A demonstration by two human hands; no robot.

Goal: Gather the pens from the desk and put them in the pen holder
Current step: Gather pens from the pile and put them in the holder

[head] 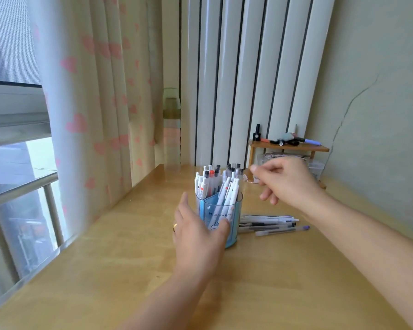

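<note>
desk (134, 270): smooth, pale yellow wood with a faint grain, running along the window side.
curtain (91, 96): sheer white fabric in long folds, printed with pink hearts.
blinds (246, 75): glossy white vertical slats with dark gaps between them.
small shelf (289, 146): low wooden stand in the far corner with small dark and lilac items on top, too small to name.
pen holder (222, 214): clear blue plastic cylinder split into compartments, standing upright mid-desk; printed lettering reads roughly "hachiware", over a small cartoon figure; packed with white and clear-barrelled pens, black and red caps up.
left hand (197, 234): half-open, palm and thumb curved against the holder's near-left wall; gold ring (175, 226) on one finger.
right hand (287, 182): raised above the desk, right of the holder, fingers loosely curled, blurred; cannot tell whether it grips anything.
loose pens (270, 224): slim white and frosted barrels lying flat in a bunch just right of the holder.
</note>
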